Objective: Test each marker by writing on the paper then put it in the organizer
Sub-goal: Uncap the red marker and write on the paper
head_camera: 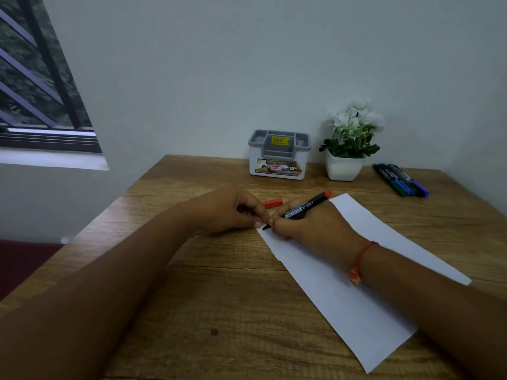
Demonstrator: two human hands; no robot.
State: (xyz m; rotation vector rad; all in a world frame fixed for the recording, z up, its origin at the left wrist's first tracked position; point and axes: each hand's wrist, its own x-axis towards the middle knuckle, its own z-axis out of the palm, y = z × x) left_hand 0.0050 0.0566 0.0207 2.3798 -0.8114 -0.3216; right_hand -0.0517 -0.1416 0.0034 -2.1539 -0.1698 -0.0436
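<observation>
We see the right hand (310,229) pinching one red-ended marker (307,207) in a writing grip, its tip set on the far left corner of the single paper sheet (351,303), ready, we judge, for a test stroke; the left hand (233,209) curls round the one red cap (272,202), likely kept for refitting. One organizer (279,157) waits by the wall, no marker showing in it, beside one potted plant (345,149); at least three spare markers (400,181) lie overlapping far right
</observation>
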